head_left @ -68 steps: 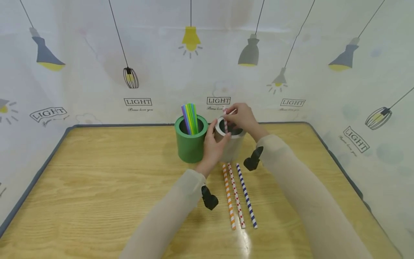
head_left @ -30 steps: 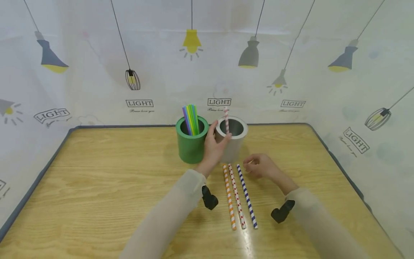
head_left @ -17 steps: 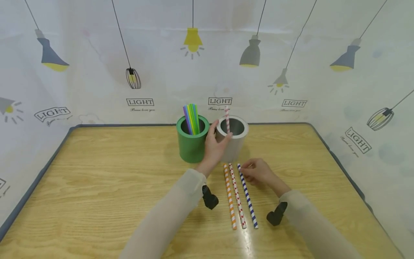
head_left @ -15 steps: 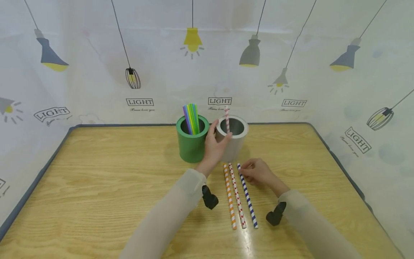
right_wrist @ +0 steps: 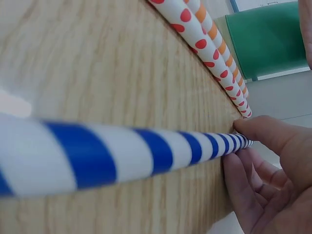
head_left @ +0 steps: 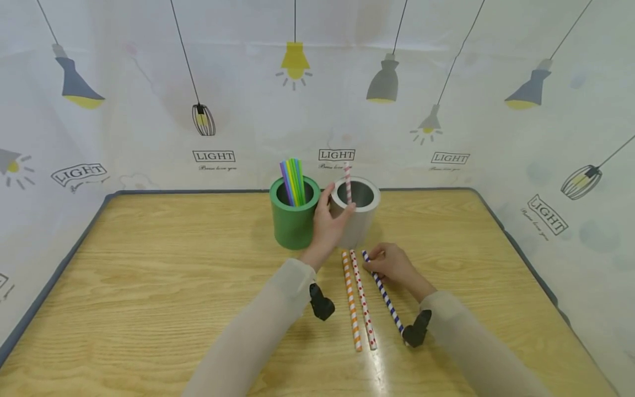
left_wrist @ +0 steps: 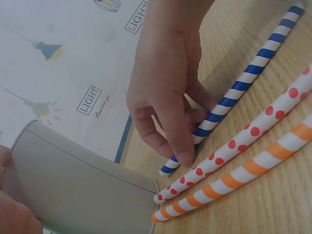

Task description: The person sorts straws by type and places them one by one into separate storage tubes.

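My left hand point(head_left: 327, 229) grips the light grey cup point(head_left: 359, 226) by its left side, thumb at the front of the rim. One pink-and-white striped paper straw point(head_left: 348, 179) stands in that cup. To the right and nearer, my right hand point(head_left: 394, 264) pinches a blue-and-white striped paper straw point(head_left: 388, 300) close to its far end. In the right wrist view, thumb and fingers sit on either side of the blue straw point(right_wrist: 131, 153). Left of it, a red-dotted paper straw point(head_left: 362, 298) and an orange-striped paper straw point(head_left: 351, 298) lie side by side on the table.
A green cup point(head_left: 292, 229) stands left of the grey cup, behind my left wrist, with several plain coloured straws point(head_left: 292, 182) in it. The wooden table point(head_left: 173, 286) ends at a lamp-printed backdrop point(head_left: 248, 99) close behind both cups.
My right hand has let go of the pink-striped straw in the grey cup, come down to the table and pinched the blue-striped straw, whose near end has swung right. The left hand stays put.
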`<state>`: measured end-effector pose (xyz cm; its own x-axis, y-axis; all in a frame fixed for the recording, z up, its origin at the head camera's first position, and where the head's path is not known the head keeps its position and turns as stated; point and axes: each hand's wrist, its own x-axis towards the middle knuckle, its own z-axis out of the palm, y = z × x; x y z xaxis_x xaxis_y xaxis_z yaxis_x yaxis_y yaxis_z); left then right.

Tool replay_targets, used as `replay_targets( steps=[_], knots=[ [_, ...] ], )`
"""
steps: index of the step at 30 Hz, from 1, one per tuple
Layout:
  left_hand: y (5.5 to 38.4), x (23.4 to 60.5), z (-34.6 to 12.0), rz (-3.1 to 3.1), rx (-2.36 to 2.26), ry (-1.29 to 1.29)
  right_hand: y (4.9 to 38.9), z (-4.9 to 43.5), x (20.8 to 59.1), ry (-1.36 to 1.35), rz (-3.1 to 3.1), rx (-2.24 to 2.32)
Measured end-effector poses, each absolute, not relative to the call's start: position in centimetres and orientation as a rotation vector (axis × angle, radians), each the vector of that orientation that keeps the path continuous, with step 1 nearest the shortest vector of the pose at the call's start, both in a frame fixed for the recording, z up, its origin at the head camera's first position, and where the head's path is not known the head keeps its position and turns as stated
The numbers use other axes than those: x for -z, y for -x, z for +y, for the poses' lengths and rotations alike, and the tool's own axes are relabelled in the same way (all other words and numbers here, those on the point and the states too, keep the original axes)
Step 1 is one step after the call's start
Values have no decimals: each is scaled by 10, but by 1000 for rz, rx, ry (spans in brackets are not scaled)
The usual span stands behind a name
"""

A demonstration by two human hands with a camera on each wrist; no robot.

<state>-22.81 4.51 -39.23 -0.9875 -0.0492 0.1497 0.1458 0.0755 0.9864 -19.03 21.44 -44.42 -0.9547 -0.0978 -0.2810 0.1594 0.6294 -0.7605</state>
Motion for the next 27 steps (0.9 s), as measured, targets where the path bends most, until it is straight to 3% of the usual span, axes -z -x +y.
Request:
replay_targets(
  steps=[14,27],
  knots=[
    [227,390,44,-2174,2062,109,192,217,440,-150,2518,1287],
    [225,389,42,-2186,2069,166,207,240,395,-129,2546,1586]
  ],
)
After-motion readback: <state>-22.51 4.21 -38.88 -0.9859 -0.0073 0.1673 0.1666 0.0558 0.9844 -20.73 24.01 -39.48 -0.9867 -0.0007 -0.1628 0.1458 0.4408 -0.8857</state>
